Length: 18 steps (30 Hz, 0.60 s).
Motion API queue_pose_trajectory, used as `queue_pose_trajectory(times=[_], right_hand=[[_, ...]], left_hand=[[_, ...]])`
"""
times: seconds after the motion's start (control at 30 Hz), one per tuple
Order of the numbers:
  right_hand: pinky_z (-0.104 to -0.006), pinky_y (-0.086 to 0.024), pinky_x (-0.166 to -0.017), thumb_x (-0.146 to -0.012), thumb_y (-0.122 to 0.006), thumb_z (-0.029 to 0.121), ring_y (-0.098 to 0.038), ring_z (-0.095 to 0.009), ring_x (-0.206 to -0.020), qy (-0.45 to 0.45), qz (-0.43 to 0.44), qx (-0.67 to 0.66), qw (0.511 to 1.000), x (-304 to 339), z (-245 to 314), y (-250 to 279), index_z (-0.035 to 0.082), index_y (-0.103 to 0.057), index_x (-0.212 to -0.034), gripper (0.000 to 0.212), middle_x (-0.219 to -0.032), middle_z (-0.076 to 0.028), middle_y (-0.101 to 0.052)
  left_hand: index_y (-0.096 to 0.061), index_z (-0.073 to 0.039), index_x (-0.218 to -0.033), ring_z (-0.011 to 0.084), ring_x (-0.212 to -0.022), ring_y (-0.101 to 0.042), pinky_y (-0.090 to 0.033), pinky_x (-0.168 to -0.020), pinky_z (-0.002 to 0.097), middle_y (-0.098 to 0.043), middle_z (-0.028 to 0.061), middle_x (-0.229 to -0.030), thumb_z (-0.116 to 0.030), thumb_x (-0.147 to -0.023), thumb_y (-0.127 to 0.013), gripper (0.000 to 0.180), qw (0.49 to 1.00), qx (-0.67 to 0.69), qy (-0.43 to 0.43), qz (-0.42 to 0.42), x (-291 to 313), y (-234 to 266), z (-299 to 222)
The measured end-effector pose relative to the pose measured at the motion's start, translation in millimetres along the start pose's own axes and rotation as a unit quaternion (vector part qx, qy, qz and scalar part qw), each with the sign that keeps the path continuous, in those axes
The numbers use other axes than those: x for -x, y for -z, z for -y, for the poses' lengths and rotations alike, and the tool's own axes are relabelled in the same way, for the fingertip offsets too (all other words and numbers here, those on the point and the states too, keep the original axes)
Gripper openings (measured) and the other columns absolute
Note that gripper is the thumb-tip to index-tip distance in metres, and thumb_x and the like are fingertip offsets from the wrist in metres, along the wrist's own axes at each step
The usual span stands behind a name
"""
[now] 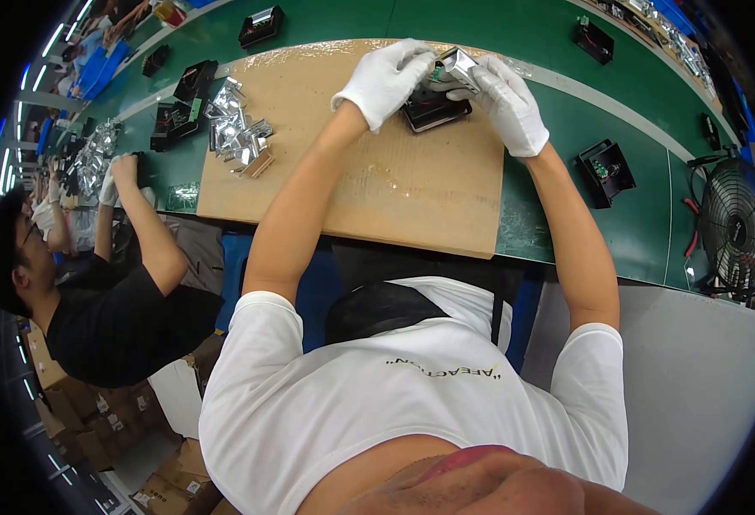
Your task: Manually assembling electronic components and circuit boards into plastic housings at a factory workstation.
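Both my hands wear white gloves and meet over the far part of a cardboard sheet (326, 154). My right hand (510, 101) is closed around a shiny silver reflector-like part (460, 70), tilted up above the work surface. At its left, my left hand (386, 79) pinches a small green circuit board (437, 74), partly hidden by the fingers. Right beneath them sits a black open housing (437, 117), its far side covered by my hands. Whether the board touches the silver part, I cannot tell.
Left on the cardboard lies a heap of silver parts (238, 129). Black housings with green boards (176, 120) stand beyond it, another housing (605, 172) at right. A fan (735, 225) stands at the right edge. A co-worker (94, 300) works at my left.
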State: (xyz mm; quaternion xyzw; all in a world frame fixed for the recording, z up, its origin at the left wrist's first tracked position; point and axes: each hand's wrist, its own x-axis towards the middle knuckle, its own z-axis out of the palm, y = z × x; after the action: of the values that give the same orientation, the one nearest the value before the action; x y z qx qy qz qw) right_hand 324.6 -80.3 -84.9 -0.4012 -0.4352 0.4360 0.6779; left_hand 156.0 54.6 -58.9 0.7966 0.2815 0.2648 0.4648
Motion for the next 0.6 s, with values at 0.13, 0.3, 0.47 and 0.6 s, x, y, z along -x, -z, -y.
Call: queue_pose_trajectory(times=[0.13,0.3,0.47,0.6], right_hand=[[-0.0308,-0.053,-0.093,-0.109,-0.051,0.019,-0.066,-0.021,-0.097,-0.001,0.050,0.004,0.999,2,5,4,-0.003,-0.062,-0.116,0.025,-0.116,-0.015,-0.069],[-0.0306,-0.053,-0.091,-0.109,-0.050,0.018,-0.067,-0.023,-0.097,0.076,0.015,0.115,0.990,-11,2,4,-0.003,-0.061,-0.120,0.027,-0.119,-0.017,-0.070],[-0.0300,-0.053,-0.087,-0.109,-0.049,0.020,-0.069,-0.025,-0.098,0.099,0.003,0.083,0.992,-26,12,13,-0.002,-0.062,-0.122,0.028,-0.119,-0.018,-0.071],[-0.0301,-0.053,-0.086,-0.110,-0.050,0.022,-0.070,-0.025,-0.102,0.057,0.038,-0.047,0.997,-28,15,31,0.000,-0.062,-0.120,0.027,-0.119,-0.018,-0.071]], left_hand=[[-0.075,-0.003,-0.122,0.0153,-0.086,-0.069,-0.056,-0.078,0.0281,-0.078,0.0081,-0.106,-0.020,-0.097,-0.068,0.032,0.999,0.042,-0.004,0.029,3,3,4],[-0.075,-0.004,-0.124,0.0154,-0.087,-0.069,-0.055,-0.078,0.0282,-0.078,0.0070,-0.107,-0.023,-0.099,-0.066,0.033,0.999,-0.005,-0.013,0.050,1,11,0],[-0.076,-0.004,-0.122,0.0136,-0.085,-0.068,-0.054,-0.077,0.0271,-0.078,0.0051,-0.105,-0.020,-0.100,-0.066,0.029,0.996,-0.088,-0.017,0.013,-2,11,-1],[-0.076,-0.003,-0.119,0.0120,-0.084,-0.067,-0.054,-0.076,0.0253,-0.077,0.0036,-0.103,-0.014,-0.099,-0.067,0.025,0.997,-0.074,-0.016,-0.017,-4,8,3]])
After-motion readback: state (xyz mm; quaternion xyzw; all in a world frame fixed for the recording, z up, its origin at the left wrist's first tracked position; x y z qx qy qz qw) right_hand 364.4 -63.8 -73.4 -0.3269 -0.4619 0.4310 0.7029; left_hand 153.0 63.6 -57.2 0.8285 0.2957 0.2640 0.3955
